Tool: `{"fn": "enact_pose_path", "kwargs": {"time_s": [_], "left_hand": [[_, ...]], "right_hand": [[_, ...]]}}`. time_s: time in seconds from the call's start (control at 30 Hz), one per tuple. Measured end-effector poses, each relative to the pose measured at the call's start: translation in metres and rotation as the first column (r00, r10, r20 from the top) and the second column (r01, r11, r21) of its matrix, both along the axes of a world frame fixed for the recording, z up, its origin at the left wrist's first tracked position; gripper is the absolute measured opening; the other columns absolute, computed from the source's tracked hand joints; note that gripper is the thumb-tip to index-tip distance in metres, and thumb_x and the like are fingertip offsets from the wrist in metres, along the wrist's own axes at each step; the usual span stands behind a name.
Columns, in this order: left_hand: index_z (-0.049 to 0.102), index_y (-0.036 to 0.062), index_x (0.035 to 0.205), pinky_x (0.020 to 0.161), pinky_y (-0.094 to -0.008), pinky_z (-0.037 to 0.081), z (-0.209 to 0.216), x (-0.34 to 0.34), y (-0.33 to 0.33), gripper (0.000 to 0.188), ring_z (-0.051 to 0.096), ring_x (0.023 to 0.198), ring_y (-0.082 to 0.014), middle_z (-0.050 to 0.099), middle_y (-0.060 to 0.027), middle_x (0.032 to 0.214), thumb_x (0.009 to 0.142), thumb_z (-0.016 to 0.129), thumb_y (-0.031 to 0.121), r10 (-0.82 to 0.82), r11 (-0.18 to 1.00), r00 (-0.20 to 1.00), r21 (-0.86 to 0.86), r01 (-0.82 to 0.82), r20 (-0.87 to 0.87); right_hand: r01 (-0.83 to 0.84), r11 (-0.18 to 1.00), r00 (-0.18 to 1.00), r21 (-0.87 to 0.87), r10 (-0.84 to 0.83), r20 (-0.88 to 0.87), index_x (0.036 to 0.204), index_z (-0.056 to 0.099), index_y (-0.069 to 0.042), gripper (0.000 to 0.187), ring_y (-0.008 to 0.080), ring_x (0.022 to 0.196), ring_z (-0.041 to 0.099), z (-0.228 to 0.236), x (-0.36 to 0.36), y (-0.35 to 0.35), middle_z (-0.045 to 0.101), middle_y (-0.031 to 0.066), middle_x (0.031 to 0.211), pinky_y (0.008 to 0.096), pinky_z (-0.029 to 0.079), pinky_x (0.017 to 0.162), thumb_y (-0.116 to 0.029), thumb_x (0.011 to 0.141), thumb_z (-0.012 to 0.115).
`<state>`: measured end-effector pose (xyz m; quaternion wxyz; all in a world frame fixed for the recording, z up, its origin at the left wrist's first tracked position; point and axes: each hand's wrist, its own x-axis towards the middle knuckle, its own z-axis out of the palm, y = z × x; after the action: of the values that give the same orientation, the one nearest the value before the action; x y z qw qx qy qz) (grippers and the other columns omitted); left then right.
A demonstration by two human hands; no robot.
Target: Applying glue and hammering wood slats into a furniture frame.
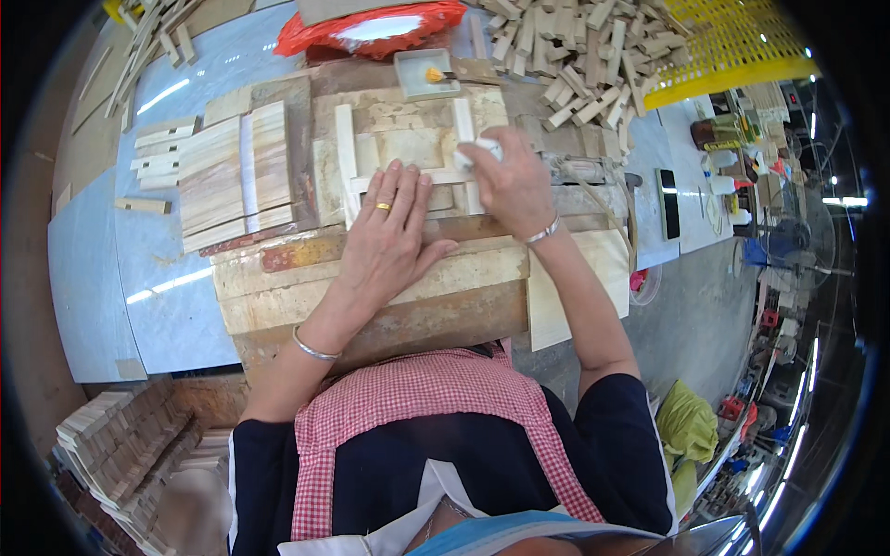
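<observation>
A pale wooden frame of two upright strips (346, 139) and a crosspiece lies on the worn work board (389, 116) in front of me. My left hand (385, 222) rests on its left part, fingers stretched out flat across the crosspiece. At the right joint my right hand (517, 190) is closed round a small white wad (478, 153), which presses against the wood. The fingers cover much of the wad, so I cannot tell whether it is cloth or paper. Short wood pieces lie inside the frame, partly under the left hand.
Flat wooden panels (218, 181) and slotted blocks (162, 153) lie at left. Behind the board are a shallow tray (413, 85) and a red plastic bag (301, 35). Loose sticks (565, 56) pile up beside a yellow basket (732, 60); a phone (667, 204) lies at right.
</observation>
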<state>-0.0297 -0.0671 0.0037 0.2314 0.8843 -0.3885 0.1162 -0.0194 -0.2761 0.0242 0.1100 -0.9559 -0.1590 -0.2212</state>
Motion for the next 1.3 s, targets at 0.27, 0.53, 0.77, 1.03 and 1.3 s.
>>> {"fn": "enact_pose_path", "kwargs": {"time_s": [0.27,0.53,0.77,1.03,1.3], "left_hand": [[0.053,-0.0067,0.123,0.112,-0.0486,0.03,-0.024,-0.016,0.002,0.062,0.044,0.127,-0.0361,0.051,-0.022,0.129,0.083,0.064,0.039,-0.004,0.999,0.999,0.047,0.005,-0.037],[0.053,-0.0043,0.123,0.11,-0.0471,0.033,-0.016,-0.014,-0.002,0.059,0.05,0.121,-0.0349,0.054,-0.02,0.125,0.081,0.066,0.035,-0.034,0.996,0.998,0.084,0.029,0.05],[0.039,-0.0022,0.139,0.11,-0.0471,0.03,-0.002,-0.009,-0.006,0.082,0.04,0.129,-0.0385,0.044,-0.0202,0.139,0.077,0.07,0.042,0.009,0.998,1.0,0.068,-0.008,-0.017],[0.043,-0.0037,0.135,0.11,-0.0527,0.027,0.003,-0.002,-0.006,0.079,0.039,0.127,-0.0423,0.046,-0.0233,0.134,0.078,0.069,0.045,0.023,0.992,0.996,0.12,-0.033,0.089],[0.047,-0.0048,0.13,0.108,-0.0514,0.031,0.005,-0.002,-0.019,0.081,0.043,0.122,-0.0429,0.048,-0.0244,0.131,0.077,0.067,0.052,-0.02,0.991,0.999,0.134,0.014,0.042]], "right_hand": [[-0.316,0.942,0.941,0.111,0.326,-0.093,0.092,0.069,-0.013,0.022,0.0259,0.085,0.059,0.009,0.032,0.086,0.058,0.0093,0.097,0.0341,0.051,0.065,-0.008,0.071,0.066],[-0.123,0.986,0.991,0.113,0.116,0.064,0.097,0.068,-0.013,0.025,0.0254,0.085,0.06,0.007,0.021,0.064,0.058,0.0105,0.098,0.0347,0.052,0.065,-0.012,0.072,0.068],[0.394,0.916,0.913,0.08,-0.381,-0.146,0.111,0.065,-0.013,0.033,0.0301,0.092,0.061,-0.003,-0.138,-0.054,0.062,0.0124,0.104,0.039,0.051,0.076,-0.014,0.078,0.068],[0.606,0.775,0.79,0.178,-0.612,-0.026,0.11,0.065,-0.005,0.025,0.0301,0.095,0.061,0.007,-0.155,-0.164,0.065,0.0139,0.102,0.0373,0.048,0.084,-0.01,0.085,0.062],[0.78,0.625,0.549,0.033,-0.658,-0.515,0.098,0.065,0.0,0.039,0.0217,0.072,0.061,-0.062,-0.158,-0.322,0.065,0.0123,0.078,0.0364,0.048,0.068,-0.032,0.076,0.073]]}}
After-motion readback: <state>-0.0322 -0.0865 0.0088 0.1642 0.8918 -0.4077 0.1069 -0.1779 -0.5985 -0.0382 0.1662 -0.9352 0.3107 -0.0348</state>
